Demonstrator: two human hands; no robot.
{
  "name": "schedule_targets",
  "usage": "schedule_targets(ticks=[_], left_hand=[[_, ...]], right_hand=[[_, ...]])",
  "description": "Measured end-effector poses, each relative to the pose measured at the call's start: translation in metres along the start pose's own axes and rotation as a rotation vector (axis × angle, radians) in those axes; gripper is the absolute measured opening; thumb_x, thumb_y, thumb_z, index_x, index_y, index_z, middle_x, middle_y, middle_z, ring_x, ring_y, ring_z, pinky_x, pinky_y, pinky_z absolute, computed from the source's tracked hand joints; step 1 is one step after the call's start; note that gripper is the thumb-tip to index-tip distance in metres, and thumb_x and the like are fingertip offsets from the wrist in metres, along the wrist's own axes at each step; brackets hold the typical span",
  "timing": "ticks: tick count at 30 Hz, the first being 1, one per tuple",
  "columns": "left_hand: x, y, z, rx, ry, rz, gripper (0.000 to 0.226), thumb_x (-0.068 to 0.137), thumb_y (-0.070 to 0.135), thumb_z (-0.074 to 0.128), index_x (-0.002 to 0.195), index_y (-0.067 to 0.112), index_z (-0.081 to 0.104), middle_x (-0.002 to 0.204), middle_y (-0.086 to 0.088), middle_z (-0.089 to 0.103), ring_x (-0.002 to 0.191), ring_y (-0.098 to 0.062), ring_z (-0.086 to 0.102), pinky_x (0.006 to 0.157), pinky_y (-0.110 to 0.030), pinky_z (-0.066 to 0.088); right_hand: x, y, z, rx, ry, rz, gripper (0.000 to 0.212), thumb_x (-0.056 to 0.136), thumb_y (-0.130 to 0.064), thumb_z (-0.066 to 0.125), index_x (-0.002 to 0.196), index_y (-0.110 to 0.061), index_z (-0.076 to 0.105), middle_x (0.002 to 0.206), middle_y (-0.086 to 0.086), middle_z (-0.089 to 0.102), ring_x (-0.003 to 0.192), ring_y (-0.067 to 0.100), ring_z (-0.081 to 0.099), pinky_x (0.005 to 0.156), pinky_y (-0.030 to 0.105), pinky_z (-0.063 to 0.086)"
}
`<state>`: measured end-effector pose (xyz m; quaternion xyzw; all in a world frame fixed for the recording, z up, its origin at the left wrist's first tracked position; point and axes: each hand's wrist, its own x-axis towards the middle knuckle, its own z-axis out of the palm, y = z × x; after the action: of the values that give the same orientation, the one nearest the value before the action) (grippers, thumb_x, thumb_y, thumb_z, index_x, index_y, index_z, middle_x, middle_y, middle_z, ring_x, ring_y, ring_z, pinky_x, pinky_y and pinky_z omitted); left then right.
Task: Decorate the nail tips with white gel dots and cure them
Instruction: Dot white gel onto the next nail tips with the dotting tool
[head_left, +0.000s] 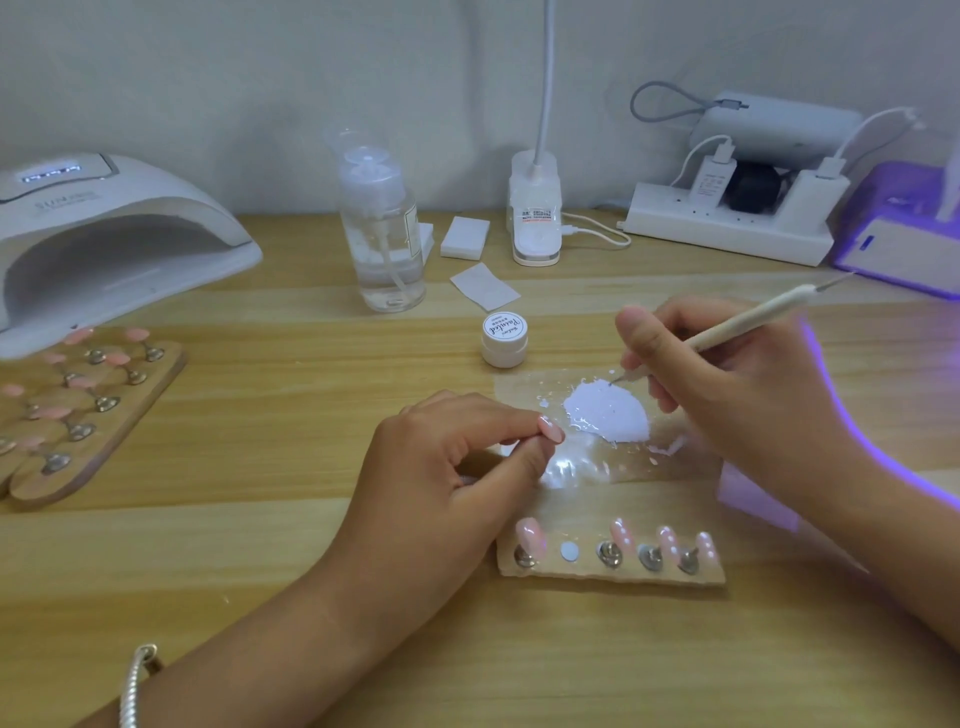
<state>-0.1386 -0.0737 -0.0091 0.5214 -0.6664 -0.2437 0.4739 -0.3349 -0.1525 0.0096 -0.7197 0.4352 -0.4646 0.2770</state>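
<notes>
— Wooden desk (291, 545), pale wall (260, 78) behind it. What have you got in your hands?

— My left hand (447, 467) pinches one pink nail tip (551, 428) between thumb and forefinger. My right hand (737, 395) grips a dotting pen (727, 327) like a pencil, its fine point touching the top edge of the white gel (608, 410).

— Where does the gel lie?

— In a blob on a clear sheet (597, 470) between my hands, with small splashes round it. Just behind the sheet stands a small white jar (503, 340), lid on. The script on the lid reads "Painted"; the smaller print above it I cannot read.

— And the rest of the set?

— Four glossy pink tips (621, 535) stand on metal studs along a strip (613, 576) just in front of the sheet. One place in the row shows only a white disc (569, 551). More pink ones sit on a board (119, 441) at far left.

— Any curing gear?

— White lamp (104, 223) at far left, marked "SUN", its display lit but blurred. A second lamp (904, 234) at far right glows violet. Between them stand a pump bottle (382, 228) of clear liquid, white pads (465, 236), a light base (535, 213) with a red-and-white label too small to read, and a power strip (727, 231) with chargers plugged in.
</notes>
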Motion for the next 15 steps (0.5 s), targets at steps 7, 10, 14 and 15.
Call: schedule_targets(ticks=[7,10,14,15], left_hand=[[0.0,0.002,-0.001,-0.01,-0.022,0.062,0.01,0.087,0.022,0.07,0.089,0.026,0.079,0.086,0.017,0.075,0.091,-0.015,0.066,0.078,-0.024,0.048],[-0.001,0.005,-0.002,-0.024,-0.034,0.074,0.01,0.088,0.021,0.071,0.091,0.023,0.08,0.088,0.016,0.075,0.09,-0.013,0.064,0.074,-0.014,0.045],[-0.001,0.007,-0.002,-0.06,-0.048,0.088,0.01,0.089,0.016,0.071,0.091,0.019,0.08,0.088,0.013,0.074,0.089,-0.014,0.062,0.066,-0.006,0.045],[-0.001,0.008,-0.002,-0.06,-0.049,0.093,0.011,0.089,0.016,0.07,0.091,0.019,0.08,0.088,0.012,0.074,0.089,-0.015,0.062,0.066,-0.006,0.045]], right_hand=[[-0.014,-0.029,0.007,0.313,-0.027,-0.141,0.037,0.095,-0.03,0.062,0.066,-0.008,0.058,0.051,-0.006,0.058,0.047,0.021,0.062,0.047,0.025,0.047],[-0.022,-0.035,0.013,0.352,-0.066,-0.165,0.034,0.095,-0.028,0.06,0.066,-0.01,0.059,0.055,-0.006,0.063,0.049,0.015,0.064,0.051,0.019,0.048],[-0.025,-0.036,0.016,0.34,-0.068,-0.158,0.035,0.094,-0.029,0.058,0.065,-0.01,0.059,0.055,-0.004,0.065,0.05,0.013,0.064,0.053,0.017,0.048],[-0.025,-0.037,0.016,0.333,-0.065,-0.156,0.035,0.094,-0.029,0.058,0.065,-0.01,0.059,0.055,-0.004,0.065,0.05,0.013,0.064,0.053,0.016,0.047]])
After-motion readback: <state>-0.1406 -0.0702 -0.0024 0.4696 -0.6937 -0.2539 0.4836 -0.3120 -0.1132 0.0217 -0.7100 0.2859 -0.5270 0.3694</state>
